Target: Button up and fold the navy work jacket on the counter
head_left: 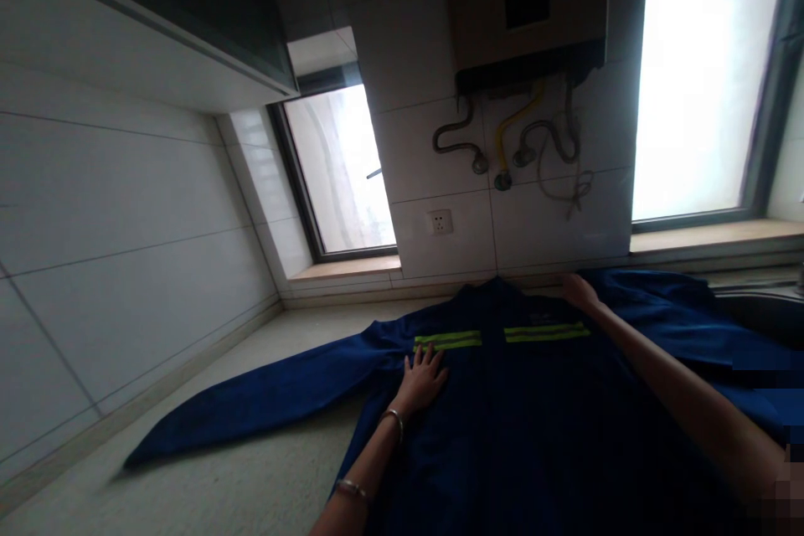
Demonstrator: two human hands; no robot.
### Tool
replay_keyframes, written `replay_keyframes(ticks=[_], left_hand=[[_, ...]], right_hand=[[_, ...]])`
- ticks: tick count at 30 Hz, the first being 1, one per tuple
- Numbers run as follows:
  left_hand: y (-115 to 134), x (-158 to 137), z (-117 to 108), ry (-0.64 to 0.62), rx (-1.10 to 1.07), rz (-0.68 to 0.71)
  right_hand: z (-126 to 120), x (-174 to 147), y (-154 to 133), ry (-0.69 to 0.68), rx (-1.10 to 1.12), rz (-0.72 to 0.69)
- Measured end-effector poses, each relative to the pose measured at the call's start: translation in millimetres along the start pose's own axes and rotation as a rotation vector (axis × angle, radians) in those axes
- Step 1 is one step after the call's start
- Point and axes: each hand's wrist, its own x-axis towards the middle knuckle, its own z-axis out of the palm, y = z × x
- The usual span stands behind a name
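Observation:
A dark blue work jacket [490, 410] with yellow-green reflective stripes across the chest lies spread on a pale countertop. Its sleeve on the left [251, 394] stretches out over the counter; the sleeve on the right [659, 310] lies towards a dark sink. My left hand [425, 375] rests flat on the chest, fingers spread, just at the striped band on that side. Two bangles circle that wrist and forearm. At the jacket's right shoulder, near the collar, my right hand [579, 291] touches the cloth. Its fingers are dim and partly hidden, so their grip is unclear.
The counter [301, 456] meets a tiled wall with a socket [440, 222]. Above hangs a water heater [531, 8] with pipes and a yellow hose [506, 130]. Windows stand on both sides. A cabinet [144, 25] overhangs at upper left; a sink [763, 314] lies at right.

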Motion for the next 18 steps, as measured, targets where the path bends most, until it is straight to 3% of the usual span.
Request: replay_keyframes(ticks=[4,8,11,15,18], left_hand=[[0.6,0.0,-0.1,0.009,0.013,0.000],[0.7,0.8,0.2,-0.005,0.030,0.001],[0.2,1.6,1.1,-0.005,0.037,-0.007],[-0.8,1.8,3.0,-0.005,0.032,-0.003],[-1.3,1.6,3.9,-0.005,0.032,0.005]], right_hand=[[-19.1,-1.9,42.7,-0.057,-0.068,0.005],[-27.6,0.3,68.1,-0.137,-0.117,-0.094],[-25.8,1.9,75.5,-0.066,-0.235,-0.010],[-16.3,-4.5,50.1,0.077,-0.313,0.119],[-6.5,-16.9,-9.2,0.114,-0.309,-0.021]])
